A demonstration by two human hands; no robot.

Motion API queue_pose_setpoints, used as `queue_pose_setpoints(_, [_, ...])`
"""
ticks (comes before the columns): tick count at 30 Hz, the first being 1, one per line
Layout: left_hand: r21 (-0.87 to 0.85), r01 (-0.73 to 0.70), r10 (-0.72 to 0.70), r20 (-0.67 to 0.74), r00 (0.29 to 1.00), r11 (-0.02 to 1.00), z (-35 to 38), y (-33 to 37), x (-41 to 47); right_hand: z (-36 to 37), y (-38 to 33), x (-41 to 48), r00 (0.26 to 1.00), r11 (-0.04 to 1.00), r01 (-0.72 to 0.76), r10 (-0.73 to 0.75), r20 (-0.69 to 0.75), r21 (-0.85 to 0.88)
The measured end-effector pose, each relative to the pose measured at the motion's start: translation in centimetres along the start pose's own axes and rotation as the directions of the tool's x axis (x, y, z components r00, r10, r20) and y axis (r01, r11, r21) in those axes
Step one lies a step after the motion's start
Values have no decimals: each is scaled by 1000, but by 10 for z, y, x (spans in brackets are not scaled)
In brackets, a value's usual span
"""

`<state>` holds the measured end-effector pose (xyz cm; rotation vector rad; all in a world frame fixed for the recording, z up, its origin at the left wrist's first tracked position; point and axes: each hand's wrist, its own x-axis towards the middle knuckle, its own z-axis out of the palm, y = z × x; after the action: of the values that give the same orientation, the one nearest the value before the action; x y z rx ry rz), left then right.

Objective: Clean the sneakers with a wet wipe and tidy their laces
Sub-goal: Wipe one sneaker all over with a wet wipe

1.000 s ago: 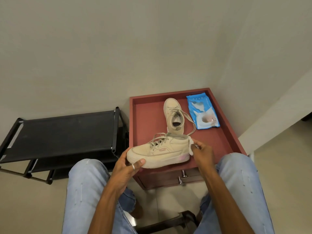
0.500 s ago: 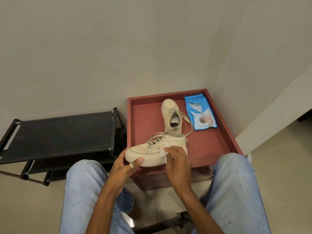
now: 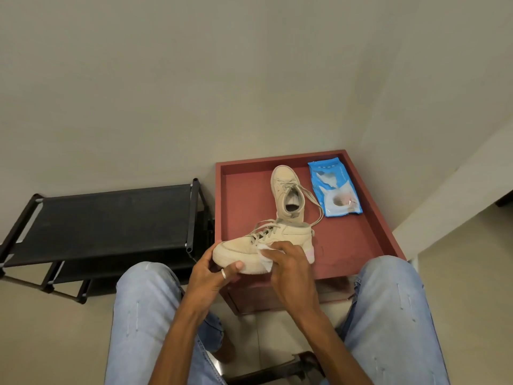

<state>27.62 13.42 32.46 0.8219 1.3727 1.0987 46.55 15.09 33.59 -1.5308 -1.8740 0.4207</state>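
Note:
A beige sneaker (image 3: 288, 234) lies sideways at the front edge of the red cabinet top (image 3: 241, 201), toe to the left. My left hand (image 3: 213, 273) grips its toe from below, thumb on the sole. My right hand (image 3: 288, 262) holds a white wet wipe (image 3: 263, 258) against the shoe's side and sole. The second beige sneaker (image 3: 287, 190) stands upright behind, toe away from me, its laces loose and trailing to the right. A blue wet-wipe pack (image 3: 334, 188) lies at the back right of the cabinet top.
A black shoe rack (image 3: 105, 218) stands left of the cabinet, against the wall. My knees in light jeans flank the cabinet front. A wall corner and white ledge rise on the right. A dark stool frame (image 3: 277, 369) shows below between my legs.
My right hand has slid with the wipe from the sneaker's heel leftward along its side toward the toe. The left hand keeps its grip on the toe.

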Motion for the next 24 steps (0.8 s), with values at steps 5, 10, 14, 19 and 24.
queue_pose_setpoints(5, [6,-24,24,-21,999,1000,1,-1,-1,5,-38,7,978,986,148,-159,139,81])
queue_pose_setpoints(10, [12,-32,33,-42,999,999,-1,-3,0,11,-34,3,980,982,134,-151,129,129])
queue_pose_setpoints(14, [-29,-13,11,-39,999,1000,2,-1,1,-1,18,2,997,998,13,-9,-73,65])
queue_pose_setpoints(19, [-73,0,-5,-60,998,997,3,-1,4,6,4,-7,996,995,31,-23,-85,92])
queue_pose_setpoints(24, [-84,26,-31,-58,998,996,0,-3,6,-4,26,-3,988,989,-72,88,-128,127])
